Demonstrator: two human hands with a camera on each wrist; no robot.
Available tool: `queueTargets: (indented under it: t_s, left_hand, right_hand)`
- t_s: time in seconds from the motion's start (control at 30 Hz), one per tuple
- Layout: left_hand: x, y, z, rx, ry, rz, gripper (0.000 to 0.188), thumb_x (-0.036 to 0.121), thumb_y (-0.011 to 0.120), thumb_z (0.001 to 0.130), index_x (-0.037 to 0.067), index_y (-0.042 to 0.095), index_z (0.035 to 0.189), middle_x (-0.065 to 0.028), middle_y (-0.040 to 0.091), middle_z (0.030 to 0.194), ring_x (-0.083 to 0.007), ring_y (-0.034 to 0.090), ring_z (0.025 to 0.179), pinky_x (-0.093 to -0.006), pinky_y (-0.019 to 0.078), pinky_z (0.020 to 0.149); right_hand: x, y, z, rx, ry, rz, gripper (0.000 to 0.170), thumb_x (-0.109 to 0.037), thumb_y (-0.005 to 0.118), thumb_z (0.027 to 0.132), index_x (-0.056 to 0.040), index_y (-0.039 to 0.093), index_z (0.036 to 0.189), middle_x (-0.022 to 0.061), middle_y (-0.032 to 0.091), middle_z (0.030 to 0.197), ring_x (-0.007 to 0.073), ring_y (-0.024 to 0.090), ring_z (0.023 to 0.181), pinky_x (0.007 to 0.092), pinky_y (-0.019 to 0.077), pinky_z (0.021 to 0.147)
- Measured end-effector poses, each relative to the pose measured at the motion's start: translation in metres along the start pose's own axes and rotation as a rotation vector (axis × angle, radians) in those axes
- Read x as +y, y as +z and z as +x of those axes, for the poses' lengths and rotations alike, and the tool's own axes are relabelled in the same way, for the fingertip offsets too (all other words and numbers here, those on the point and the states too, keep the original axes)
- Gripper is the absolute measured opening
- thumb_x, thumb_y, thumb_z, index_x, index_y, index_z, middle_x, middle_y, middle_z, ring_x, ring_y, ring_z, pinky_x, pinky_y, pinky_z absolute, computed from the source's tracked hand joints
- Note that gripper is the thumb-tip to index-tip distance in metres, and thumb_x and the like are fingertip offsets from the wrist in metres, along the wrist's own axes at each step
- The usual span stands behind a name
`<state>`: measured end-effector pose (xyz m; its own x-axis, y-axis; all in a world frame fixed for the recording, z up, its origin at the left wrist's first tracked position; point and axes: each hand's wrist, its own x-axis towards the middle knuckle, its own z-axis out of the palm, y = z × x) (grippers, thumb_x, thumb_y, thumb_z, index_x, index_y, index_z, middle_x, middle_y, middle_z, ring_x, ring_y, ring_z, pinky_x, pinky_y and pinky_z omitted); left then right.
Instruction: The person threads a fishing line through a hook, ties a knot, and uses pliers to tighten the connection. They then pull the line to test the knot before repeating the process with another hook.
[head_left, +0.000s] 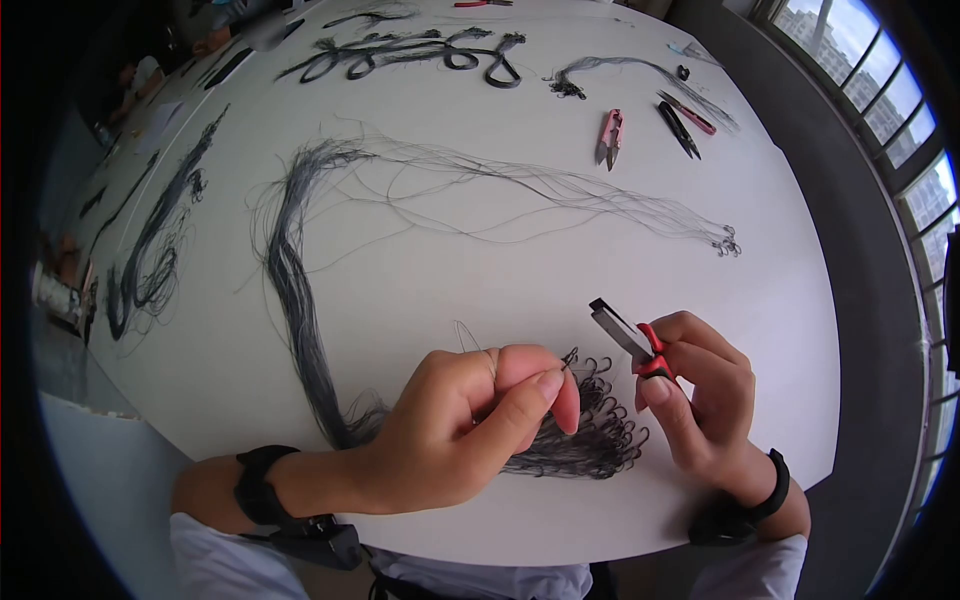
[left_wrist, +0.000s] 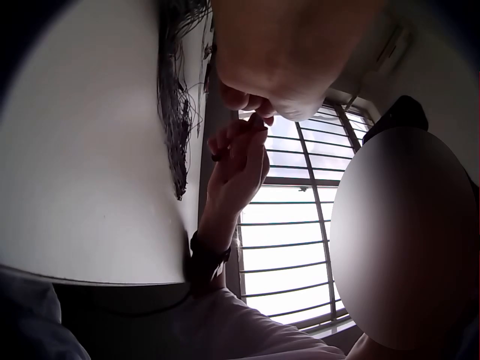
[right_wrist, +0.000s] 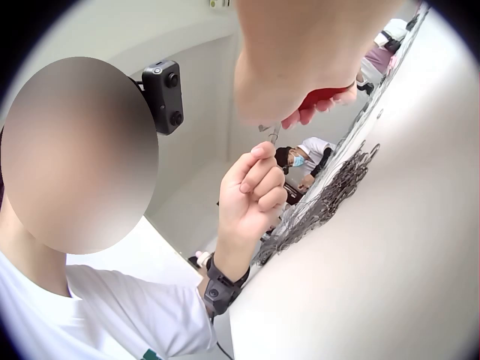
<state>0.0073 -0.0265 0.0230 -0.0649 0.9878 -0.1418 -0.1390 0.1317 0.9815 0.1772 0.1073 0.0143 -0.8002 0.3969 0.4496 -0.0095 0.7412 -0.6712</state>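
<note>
Your left hand (head_left: 485, 425) pinches a small dark hook (head_left: 570, 358) between thumb tip and forefinger; no gap shows at the pinch. The fingertips cover part of the hook, so its full shape cannot be made out. Your right hand (head_left: 708, 395) curls its fingers round the red handles of the pliers (head_left: 625, 332), beside the hook. Their flat metal nose points up and away; you cannot tell how far its jaws part.

Below and between your hands, a pile of curved, dark metal hooks (head_left: 608, 432) lies on the smooth white table (head_left: 480, 290). Your left hand hides part of it. To its left, a dense bundle of fine grey line (head_left: 300, 300) runs away from you, then fans into thin, loose strands.

Farther off lie pink snips (head_left: 611, 135) and black snips (head_left: 680, 130). Beyond, looped bundles (head_left: 400, 60) overlap; their separate strands are too fine to distinguish.
</note>
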Motion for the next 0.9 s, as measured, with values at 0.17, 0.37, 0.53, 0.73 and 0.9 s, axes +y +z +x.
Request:
queueTargets:
  t_s: [0.17,0.37,0.53,0.73,0.9]
  left_hand:
    - [0.004,0.003,-0.001,-0.198,-0.104,-0.091,0.030,0.014,0.039,0.094,-0.002,0.057,0.077,0.0040,0.039,0.052,-0.0025,0.031,0.046,-0.0194,0.0264,0.046]
    - [-0.003,0.001,-0.001,-0.332,-0.139,-0.057,0.029,0.014,0.039,0.093,-0.001,0.057,0.076,0.0035,0.039,0.052,-0.0037,0.032,0.046,-0.0216,0.0270,0.045]
    - [-0.002,-0.001,-0.001,-0.293,0.045,0.310,0.023,0.011,0.042,0.091,-0.002,0.059,0.080,-0.0039,0.057,0.061,-0.0065,0.053,0.053,-0.0199,0.0406,0.051]
    - [-0.010,0.007,-0.001,-0.004,0.402,0.502,0.010,-0.004,0.055,0.080,-0.001,0.060,0.087,-0.0062,0.064,0.072,-0.0096,0.061,0.059,-0.0216,0.0493,0.056]
    - [-0.013,0.009,0.002,0.109,0.590,0.633,0.014,-0.006,0.059,0.076,0.000,0.061,0.088,-0.0064,0.063,0.071,-0.0097,0.060,0.058,-0.0207,0.0481,0.053]
  right_hand:
    - [-0.005,-0.003,0.002,-0.039,0.076,0.303,0.012,-0.005,0.068,0.074,0.0052,0.064,0.079,0.0143,0.056,0.090,0.0197,0.056,0.075,0.0267,0.0444,0.063]
    - [-0.011,-0.007,0.000,-0.184,0.014,0.283,0.012,0.002,0.068,0.069,0.0062,0.062,0.079,0.0164,0.057,0.096,0.0203,0.056,0.077,0.0272,0.0446,0.065]
    - [-0.012,-0.006,-0.003,-0.186,0.117,0.406,0.009,0.002,0.064,0.072,0.0050,0.061,0.080,0.0153,0.056,0.093,0.0195,0.053,0.075,0.0272,0.0424,0.063]
    - [-0.014,-0.005,-0.006,-0.213,0.376,0.603,0.007,-0.002,0.061,0.077,0.0027,0.061,0.083,0.0104,0.055,0.092,0.0171,0.052,0.080,0.0276,0.0404,0.070]
    - [-0.012,-0.001,-0.010,-0.187,0.416,0.690,0.007,-0.002,0.060,0.080,0.0023,0.060,0.084,0.0086,0.055,0.093,0.0142,0.051,0.082,0.0262,0.0399,0.072]
